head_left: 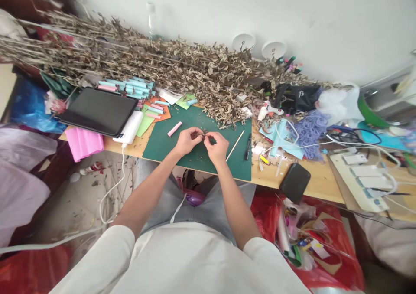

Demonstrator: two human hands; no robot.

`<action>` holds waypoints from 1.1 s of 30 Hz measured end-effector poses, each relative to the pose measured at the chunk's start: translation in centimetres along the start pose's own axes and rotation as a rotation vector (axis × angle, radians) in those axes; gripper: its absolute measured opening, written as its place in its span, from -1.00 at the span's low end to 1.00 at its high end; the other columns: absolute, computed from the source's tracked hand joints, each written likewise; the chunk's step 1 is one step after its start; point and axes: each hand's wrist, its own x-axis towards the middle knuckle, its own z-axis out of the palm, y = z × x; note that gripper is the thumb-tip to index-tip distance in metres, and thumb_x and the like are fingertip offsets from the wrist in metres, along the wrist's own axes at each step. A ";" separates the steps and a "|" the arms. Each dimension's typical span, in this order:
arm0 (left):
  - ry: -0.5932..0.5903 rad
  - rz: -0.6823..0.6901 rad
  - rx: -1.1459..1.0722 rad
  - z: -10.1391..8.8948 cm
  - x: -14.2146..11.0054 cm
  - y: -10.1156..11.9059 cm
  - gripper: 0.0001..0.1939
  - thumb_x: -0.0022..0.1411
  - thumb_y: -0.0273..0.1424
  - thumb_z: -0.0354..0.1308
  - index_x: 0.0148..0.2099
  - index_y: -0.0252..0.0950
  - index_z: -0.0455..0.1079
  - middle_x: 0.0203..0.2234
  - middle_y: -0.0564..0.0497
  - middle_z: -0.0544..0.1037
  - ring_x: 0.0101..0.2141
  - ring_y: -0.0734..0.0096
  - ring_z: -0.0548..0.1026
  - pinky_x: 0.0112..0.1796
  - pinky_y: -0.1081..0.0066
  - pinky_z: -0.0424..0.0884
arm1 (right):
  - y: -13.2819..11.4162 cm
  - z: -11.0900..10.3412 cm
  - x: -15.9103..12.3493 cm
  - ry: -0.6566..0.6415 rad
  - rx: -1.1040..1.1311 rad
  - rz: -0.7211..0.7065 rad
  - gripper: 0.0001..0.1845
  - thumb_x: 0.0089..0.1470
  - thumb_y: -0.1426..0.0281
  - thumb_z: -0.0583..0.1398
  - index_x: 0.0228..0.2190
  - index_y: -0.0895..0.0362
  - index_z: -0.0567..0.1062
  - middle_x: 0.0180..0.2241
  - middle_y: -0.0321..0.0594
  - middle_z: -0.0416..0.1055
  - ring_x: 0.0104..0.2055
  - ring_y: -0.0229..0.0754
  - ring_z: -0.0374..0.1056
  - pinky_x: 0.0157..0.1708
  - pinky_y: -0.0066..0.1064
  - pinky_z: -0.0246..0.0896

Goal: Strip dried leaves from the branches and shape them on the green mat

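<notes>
Over the green cutting mat (162, 148), my left hand (188, 141) and my right hand (216, 146) meet almost tip to tip. Both are closed in a pinch on a small brown bit of dried leaf (204, 133), mostly covered by the fingers. To the left on the mat lies a pink paper roll (174, 129). A thin wooden stick (235, 145) rests right of my right hand, with a black pen (248, 147) beyond it. Behind the hands, a large heap of dried leafy stems (208, 75) spills onto the mat's far edge.
Left of the mat are a black tablet (99, 109), a white power bank (130, 127) with a cable, and several blue paper rolls (138, 87). On the right lie a glue gun (269, 110), purple yarn (307, 133), a black phone-like object (295, 182) and a power strip (360, 181).
</notes>
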 end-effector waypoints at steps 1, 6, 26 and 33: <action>0.019 0.001 -0.024 0.0 0.0 0.0 -0.83 0.10 -0.35 0.25 -0.28 -0.35 0.45 -0.43 0.01 0.54 -0.42 0.46 0.46 -0.31 0.43 0.39 | 0.0 0.0 0.0 0.030 0.003 0.012 -0.90 0.07 0.42 0.18 -0.40 0.11 0.54 -0.38 -0.21 0.54 -0.32 -0.16 0.45 -0.21 -0.31 0.38; 0.009 -0.013 -0.109 -0.1 -0.1 0.3 -0.74 0.10 -0.28 0.30 -0.21 -0.34 0.47 -0.32 -0.02 0.57 -0.32 0.41 0.51 -0.18 0.36 0.44 | 0.3 0.1 -0.1 0.076 0.001 0.047 -0.85 0.15 0.33 0.16 -0.31 0.09 0.53 -0.34 -0.17 0.53 -0.29 -0.12 0.44 -0.16 -0.24 0.38; -0.042 0.003 0.051 0.0 0.0 0.0 -0.78 0.11 -0.33 0.27 -0.20 -0.33 0.50 -0.35 -0.03 0.59 -0.36 0.40 0.52 -0.24 0.36 0.47 | 0.2 0.4 -0.1 -0.002 -0.022 0.002 -0.86 0.10 0.37 0.19 -0.41 0.07 0.57 -0.36 -0.19 0.58 -0.31 -0.14 0.48 -0.20 -0.28 0.43; 0.050 -0.027 -0.088 -0.1 0.1 -0.1 -0.73 0.06 -0.29 0.33 -0.21 -0.34 0.48 -0.31 -0.05 0.60 -0.31 0.38 0.53 -0.16 0.31 0.47 | 0.5 0.0 -0.1 0.150 -0.022 0.096 -0.85 0.10 0.32 0.20 -0.39 0.08 0.56 -0.40 -0.22 0.57 -0.38 -0.16 0.47 -0.26 -0.30 0.43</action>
